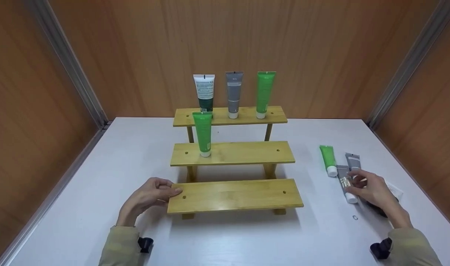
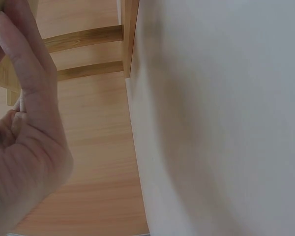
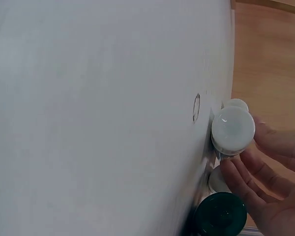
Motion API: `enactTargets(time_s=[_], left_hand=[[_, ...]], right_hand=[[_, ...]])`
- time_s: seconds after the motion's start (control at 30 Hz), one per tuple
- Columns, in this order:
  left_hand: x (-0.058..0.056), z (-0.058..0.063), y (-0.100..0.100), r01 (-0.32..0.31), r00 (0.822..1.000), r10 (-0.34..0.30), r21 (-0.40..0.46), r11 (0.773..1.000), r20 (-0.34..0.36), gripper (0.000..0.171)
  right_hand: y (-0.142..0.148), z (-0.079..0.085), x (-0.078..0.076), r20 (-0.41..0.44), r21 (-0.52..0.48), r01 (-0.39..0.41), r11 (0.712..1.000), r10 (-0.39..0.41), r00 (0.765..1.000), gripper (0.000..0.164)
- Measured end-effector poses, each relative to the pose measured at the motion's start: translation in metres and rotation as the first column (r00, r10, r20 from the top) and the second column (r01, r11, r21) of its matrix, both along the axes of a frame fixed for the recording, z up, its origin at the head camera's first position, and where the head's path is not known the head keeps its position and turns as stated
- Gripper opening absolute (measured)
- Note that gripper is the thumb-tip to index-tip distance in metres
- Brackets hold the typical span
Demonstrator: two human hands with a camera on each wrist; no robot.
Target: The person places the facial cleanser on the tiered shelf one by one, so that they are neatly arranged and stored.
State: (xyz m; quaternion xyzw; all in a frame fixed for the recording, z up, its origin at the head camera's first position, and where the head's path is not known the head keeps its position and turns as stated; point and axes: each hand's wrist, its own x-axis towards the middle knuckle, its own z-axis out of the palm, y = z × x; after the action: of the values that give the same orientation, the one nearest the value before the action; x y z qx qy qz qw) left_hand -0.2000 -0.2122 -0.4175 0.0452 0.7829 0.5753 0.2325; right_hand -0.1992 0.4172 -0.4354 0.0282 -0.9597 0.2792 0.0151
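My left hand (image 1: 147,195) grips the left end of the lowest step of a three-step wooden display stand (image 1: 236,195), thumb on top. In the left wrist view that hand (image 2: 34,108) is at the stand's edge. On the right, my right hand (image 1: 372,188) pinches a grey squeeze tube (image 1: 344,177) with a white cap (image 3: 233,129), thumb on one side and fingers on the other. Beside it lie another grey tube (image 1: 353,159) and a green tube (image 1: 327,157). A dark green cap (image 3: 220,215) shows below the fingers in the right wrist view; its tube is partly hidden.
On the top step stand a white-and-dark-green tube (image 1: 205,88), a grey tube (image 1: 234,92) and a green tube (image 1: 265,92). Another green tube (image 1: 203,133) stands at the middle step's left. A small ring mark (image 1: 355,217) shows on the white table (image 1: 225,244). Wooden walls (image 1: 225,44) enclose it.
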Motion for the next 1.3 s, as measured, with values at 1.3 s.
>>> enactTargets(time_s=[1.3], left_hand=[[0.0,0.0,0.0,-0.01,1.0,0.01,0.001,1.0,0.003,0.036]], right_hand=[[-0.013,0.017,0.007,0.12,-0.016,-0.061,0.998,0.062,0.991,0.062]])
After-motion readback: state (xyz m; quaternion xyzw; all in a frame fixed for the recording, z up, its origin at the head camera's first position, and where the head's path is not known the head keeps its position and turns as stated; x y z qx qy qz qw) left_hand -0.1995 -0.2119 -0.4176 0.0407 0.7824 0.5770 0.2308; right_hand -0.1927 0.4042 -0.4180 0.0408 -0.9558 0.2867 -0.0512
